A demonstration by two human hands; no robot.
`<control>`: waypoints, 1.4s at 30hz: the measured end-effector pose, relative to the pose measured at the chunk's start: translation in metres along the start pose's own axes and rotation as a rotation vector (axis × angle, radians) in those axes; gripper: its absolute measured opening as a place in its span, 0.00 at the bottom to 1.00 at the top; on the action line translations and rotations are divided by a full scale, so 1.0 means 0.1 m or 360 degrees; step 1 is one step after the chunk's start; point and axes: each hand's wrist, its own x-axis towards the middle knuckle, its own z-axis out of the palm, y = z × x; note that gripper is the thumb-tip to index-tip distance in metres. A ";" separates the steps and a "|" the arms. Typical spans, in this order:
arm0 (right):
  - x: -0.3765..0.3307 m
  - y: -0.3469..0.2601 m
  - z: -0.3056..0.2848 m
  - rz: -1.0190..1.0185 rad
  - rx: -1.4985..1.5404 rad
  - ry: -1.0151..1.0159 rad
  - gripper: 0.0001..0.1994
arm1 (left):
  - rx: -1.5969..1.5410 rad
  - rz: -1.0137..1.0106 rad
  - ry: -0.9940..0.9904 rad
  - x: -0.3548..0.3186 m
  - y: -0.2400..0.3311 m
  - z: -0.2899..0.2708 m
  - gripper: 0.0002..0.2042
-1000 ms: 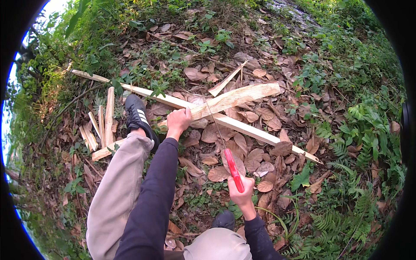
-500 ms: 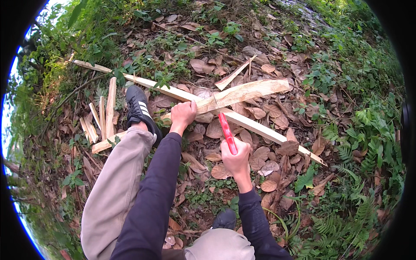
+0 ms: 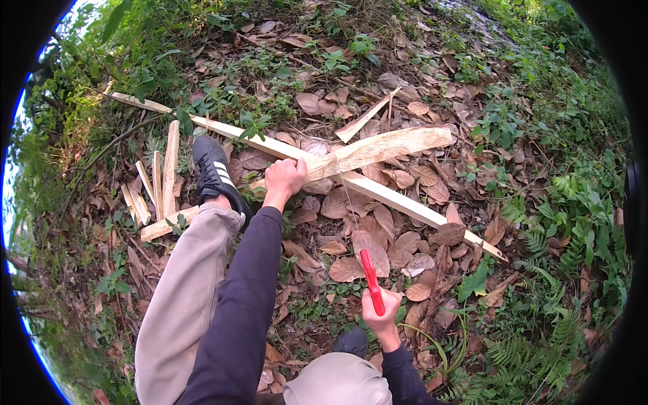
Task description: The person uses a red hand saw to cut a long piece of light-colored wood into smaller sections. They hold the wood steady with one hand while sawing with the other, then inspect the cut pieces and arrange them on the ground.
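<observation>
A pale, slightly curved plank [image 3: 391, 146] lies across a long straight wooden strip [image 3: 398, 198]. My left hand [image 3: 284, 178] is closed over the plank near where the two pieces cross, pressing it down. My right hand [image 3: 382, 309] grips the red handle of a hand saw [image 3: 372, 282], drawn back close to my body. The saw's thin blade reaches from the handle up to the plank, its far end at the cut line just right of my left hand. Seen edge-on, the blade shows only as a narrow line.
My black shoe [image 3: 219, 177] stands against the long strip at the left. Several cut wood pieces [image 3: 170, 169] lie beyond it. A split offcut [image 3: 364, 118] rests behind the plank. Dry leaves [image 3: 347, 268] cover the ground, with ferns [image 3: 513, 351] and green plants around.
My right hand has pulled the saw back toward my body, exposing much more of the blade below the plank. My left hand and the plank stay nearly in place.
</observation>
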 end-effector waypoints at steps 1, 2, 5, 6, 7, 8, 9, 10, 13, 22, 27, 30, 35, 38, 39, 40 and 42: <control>-0.01 0.07 -0.02 -0.0051 -0.0009 -0.0012 0.04 | 0.0006 0.0012 0.0023 -0.02 0.02 0.00 0.27; -0.02 0.14 -0.03 -0.0100 -0.0018 -0.0023 0.05 | 0.0012 0.0025 0.0045 -0.03 0.04 0.01 0.27; 0.30 0.38 0.13 -0.0169 0.0017 0.0123 0.08 | 0.0100 0.0068 -0.0044 0.03 0.04 0.03 0.28; 0.44 0.32 0.16 -0.0126 0.0044 0.0098 0.08 | 0.0113 0.0067 -0.0057 0.06 -0.02 0.00 0.29; 0.55 0.30 0.14 -0.0122 0.0083 0.0065 0.08 | 0.0115 0.0073 -0.0082 0.07 -0.07 0.00 0.29; 0.61 0.29 0.12 -0.0118 0.0123 0.0032 0.08 | 0.0117 0.0078 -0.0106 0.09 -0.11 0.00 0.29; 0.59 0.28 0.09 -0.0102 0.0116 0.0036 0.07 | 0.0079 0.0056 -0.0142 0.09 -0.07 -0.02 0.29; 0.57 0.25 0.09 -0.0086 0.0110 0.0038 0.07 | 0.0046 0.0080 -0.0131 0.11 -0.03 -0.06 0.29; 0.44 0.25 0.16 -0.0076 0.0069 0.0002 0.05 | 0.0042 0.0065 -0.0121 0.02 0.06 -0.09 0.30; -0.05 0.25 -0.11 -0.0136 -0.0061 0.0017 0.03 | -0.0006 0.0145 -0.0147 -0.02 0.12 -0.08 0.33; 0.58 -0.11 0.22 0.0010 0.0181 0.0131 0.07 | 0.0242 0.0329 -0.0057 -0.18 -0.02 -0.04 0.37; 0.38 0.03 0.12 -0.0006 0.0133 0.0101 0.06 | 0.0419 0.0592 0.0188 -0.26 0.10 -0.11 0.41; 0.22 0.06 0.04 -0.0018 0.0189 0.0056 0.06 | 0.0339 0.0536 0.0081 -0.24 -0.02 -0.15 0.26; 0.34 -0.06 0.08 0.0007 0.0225 0.0078 0.08 | 0.0335 0.0423 0.0130 -0.18 -0.05 -0.08 0.25; 0.40 -0.08 0.07 0.0063 0.0189 0.0043 0.07 | 0.0363 0.0476 0.0095 -0.15 -0.05 -0.05 0.24; 0.48 -0.13 0.06 0.0120 0.0155 0.0009 0.06 | 0.0393 0.0531 0.0062 -0.10 -0.05 -0.02 0.24; 0.66 -0.31 0.09 0.0085 0.0200 0.0068 0.07 | 0.0412 0.0539 0.0115 -0.10 -0.14 0.05 0.22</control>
